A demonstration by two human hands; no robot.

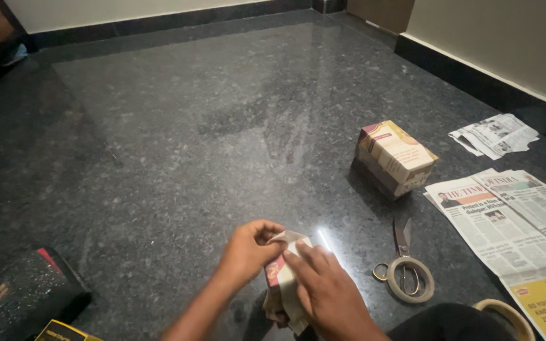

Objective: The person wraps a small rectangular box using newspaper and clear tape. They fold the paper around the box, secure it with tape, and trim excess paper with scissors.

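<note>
**Small box half-wrapped in pale paper, held in both hands on the dark stone floor**

The small box [277, 273] sits low in the middle of the view, on the polished dark granite floor [178, 139]. A red face with a pale curled motif shows on its left side; the rest is covered by cream wrapping paper [291, 292] that drapes down its front and folds over the top.

The left hand [248, 251] has its grip narrow, thumb and fingers pinching a folded corner of the paper at the top of the box. The right hand [327, 292] lies flat over the paper, fingers spread and pressing it against the box rather than closing around anything.

A second box [394, 158], already wrapped in cream, yellow and maroon printed paper, stands tilted well apart to the upper right. Between it and the hands lie scissors [402, 256], blades pointing away, with a ring of clear tape [411, 280] resting over their handles. Just right of these, newspaper sheets [507, 221] are spread flat, their lower corner carrying a yellow printed block; a smaller torn newspaper piece [494, 134] lies farther up by the wall. Another tape roll [505, 314] shows at the bottom right edge. At the bottom left sits a dark flat package [23, 300] with a red edge, and a yellow-cornered item [64, 331] beside it.
</note>
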